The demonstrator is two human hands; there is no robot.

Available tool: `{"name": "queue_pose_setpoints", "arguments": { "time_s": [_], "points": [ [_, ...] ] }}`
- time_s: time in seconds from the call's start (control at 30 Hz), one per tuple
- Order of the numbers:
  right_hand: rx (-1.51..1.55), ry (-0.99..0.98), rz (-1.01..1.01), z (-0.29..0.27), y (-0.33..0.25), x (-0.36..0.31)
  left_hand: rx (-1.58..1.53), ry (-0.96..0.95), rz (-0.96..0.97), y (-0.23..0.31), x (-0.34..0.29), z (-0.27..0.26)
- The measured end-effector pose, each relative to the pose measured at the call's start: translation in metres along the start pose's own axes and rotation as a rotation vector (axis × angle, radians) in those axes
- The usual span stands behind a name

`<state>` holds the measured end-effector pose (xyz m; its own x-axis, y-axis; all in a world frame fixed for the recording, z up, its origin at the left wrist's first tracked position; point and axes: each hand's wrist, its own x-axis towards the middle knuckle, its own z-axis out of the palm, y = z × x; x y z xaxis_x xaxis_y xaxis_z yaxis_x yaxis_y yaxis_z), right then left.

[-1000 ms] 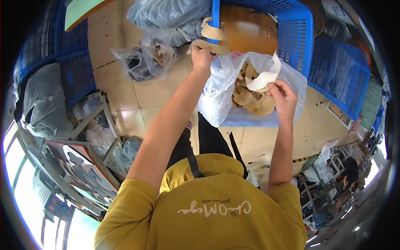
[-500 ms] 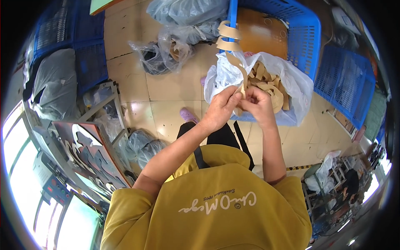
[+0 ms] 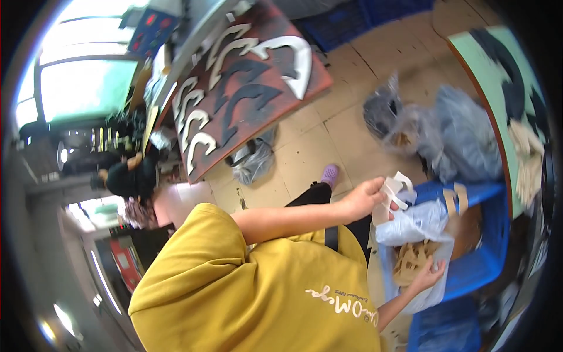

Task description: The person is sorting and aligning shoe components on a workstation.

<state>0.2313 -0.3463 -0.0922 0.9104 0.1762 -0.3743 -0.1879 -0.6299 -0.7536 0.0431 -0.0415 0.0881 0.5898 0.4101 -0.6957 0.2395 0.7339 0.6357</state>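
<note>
My left hand (image 3: 365, 200) is closed round pale, curved flat strips (image 3: 400, 189), whose ends stick out past the fingers. They hang over the edge of a white plastic bag (image 3: 413, 223). Lower down, my right hand (image 3: 429, 274) is beside tan curved pieces (image 3: 413, 263) heaped in the bag's mouth, its fingers loosely apart and nothing seen in them. Whether it touches the heap I cannot tell. The bag rests against a blue crate (image 3: 498, 234), with tan strips (image 3: 456, 199) looped over the rim.
A reddish board (image 3: 252, 88) carries white and dark curved pieces at upper left. Filled plastic bags (image 3: 469, 135) lie on the tiled floor by a pale green tabletop (image 3: 495, 70) with dark and cream pieces. Another person (image 3: 132, 176) is far left.
The view has swung left, bringing the board closer. My hands have parted: the left now holds pale strips out, the right has dropped to the tan heap.
</note>
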Motion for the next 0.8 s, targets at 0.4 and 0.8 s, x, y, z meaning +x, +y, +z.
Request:
{"name": "queue_pose_setpoints", "arguments": {
  "time_s": [0.4,0.8],
  "points": [
    [-0.167,-1.013,-1.295,0.187,-0.392,-0.187,-0.468,0.208,0.277,0.066,-0.15,-0.157],
    [-0.358,-1.693,-0.527,0.332,-0.487,-0.316,-0.041,0.256,0.672,0.033,-0.221,-0.34]
  ]
}}
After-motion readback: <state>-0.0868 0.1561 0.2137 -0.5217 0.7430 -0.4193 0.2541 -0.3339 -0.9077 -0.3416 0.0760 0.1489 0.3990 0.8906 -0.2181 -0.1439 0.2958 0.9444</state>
